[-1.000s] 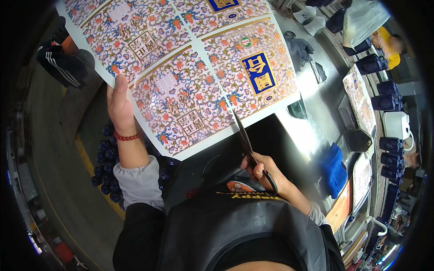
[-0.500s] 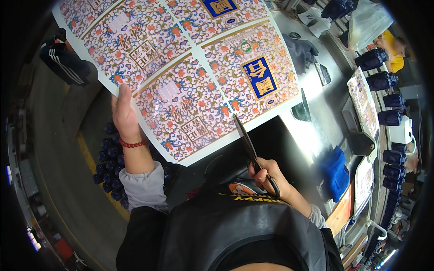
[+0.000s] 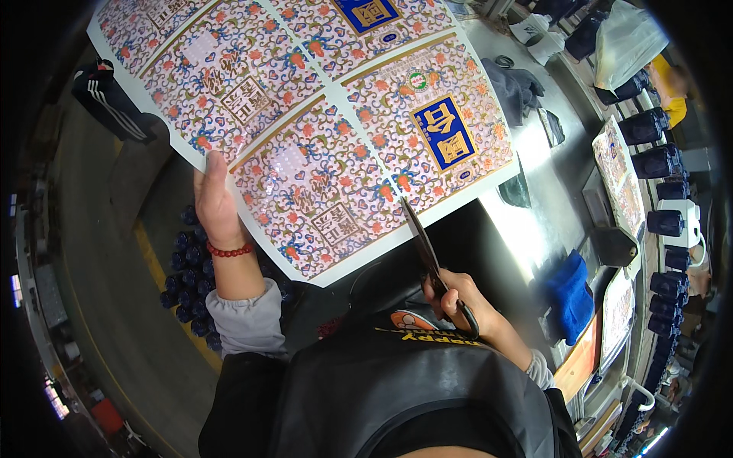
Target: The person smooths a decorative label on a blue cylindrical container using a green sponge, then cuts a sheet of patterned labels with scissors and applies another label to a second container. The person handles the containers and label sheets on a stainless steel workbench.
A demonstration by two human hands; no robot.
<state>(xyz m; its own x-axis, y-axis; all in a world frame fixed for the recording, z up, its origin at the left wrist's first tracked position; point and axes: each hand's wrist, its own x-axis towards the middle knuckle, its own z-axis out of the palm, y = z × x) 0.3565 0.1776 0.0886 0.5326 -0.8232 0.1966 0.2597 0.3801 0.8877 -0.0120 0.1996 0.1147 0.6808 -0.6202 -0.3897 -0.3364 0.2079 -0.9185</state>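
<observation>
A large printed sheet (image 3: 336, 145), patterned with flowers on pale pink and split into panels by white strips, spreads out in front of me. My left hand (image 3: 217, 202), with a red bead bracelet, grips its left white edge, thumb lying on the printed face. In my right hand (image 3: 462, 305) is a pair of dark scissors (image 3: 424, 248), fingers wrapped through the handles. One blade lies over the white strip between two panels at the sheet's near edge, its tip beside some red flowers. Whatever part of the scissors sits beneath the sheet is hidden.
To the right runs a shiny metal table (image 3: 527, 237) with a blue cloth (image 3: 569, 298) and a grey cloth (image 3: 515, 88). Beyond stand a row of dark blue jars (image 3: 657, 162) and more printed sheets (image 3: 617, 175). Several dark blue objects (image 3: 187, 267) cluster on the floor at left.
The sheet, both hands and the scissors appear slightly further right and lower in view. The scissors remain at the same white strip, and both grips are unchanged.
</observation>
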